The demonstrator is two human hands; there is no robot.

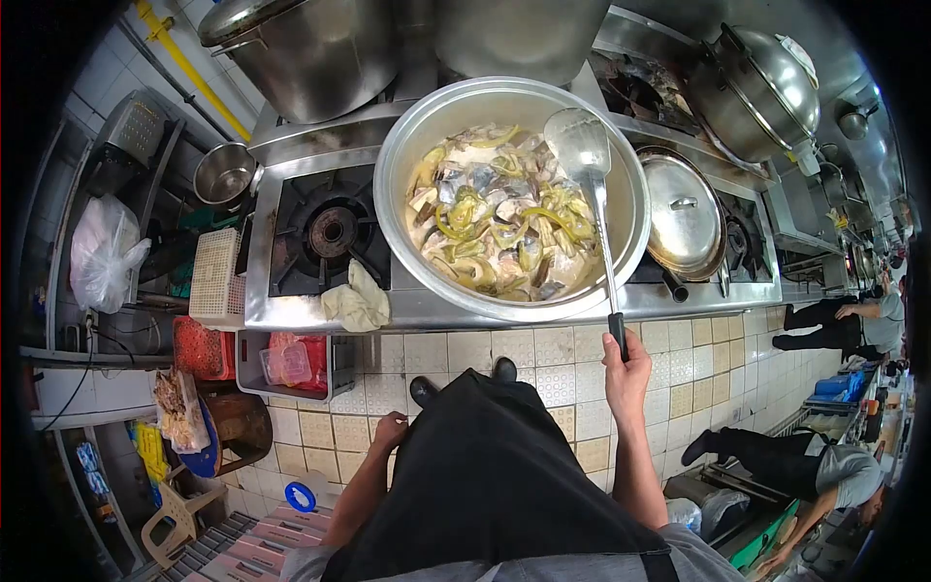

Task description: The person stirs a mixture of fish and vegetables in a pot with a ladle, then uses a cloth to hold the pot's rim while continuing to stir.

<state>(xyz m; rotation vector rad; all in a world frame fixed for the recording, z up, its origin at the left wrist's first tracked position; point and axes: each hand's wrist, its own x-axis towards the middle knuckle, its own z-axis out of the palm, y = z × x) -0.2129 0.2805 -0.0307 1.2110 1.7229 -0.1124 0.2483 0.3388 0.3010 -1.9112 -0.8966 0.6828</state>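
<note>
The left hand (pixel 390 427) hangs low beside the apron (pixel 485 475); whether its grip is spread, I cannot tell. The right hand (pixel 621 373), arm stretched forward, closes its grip around the ladle (pixel 596 209) handle. The ladle's long axis points away, with its head over the big pan (pixel 417 126) at the bench's near edge.

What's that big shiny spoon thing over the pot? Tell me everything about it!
It's a long ladle of shiny grey metal, with a broad, shallow head, a thin straight shaft and a black grip at the end. The right hand is closed around that grip. It slants over the right side of the big round pan, head above the stew; whether it touches the food is unclear.
</note>
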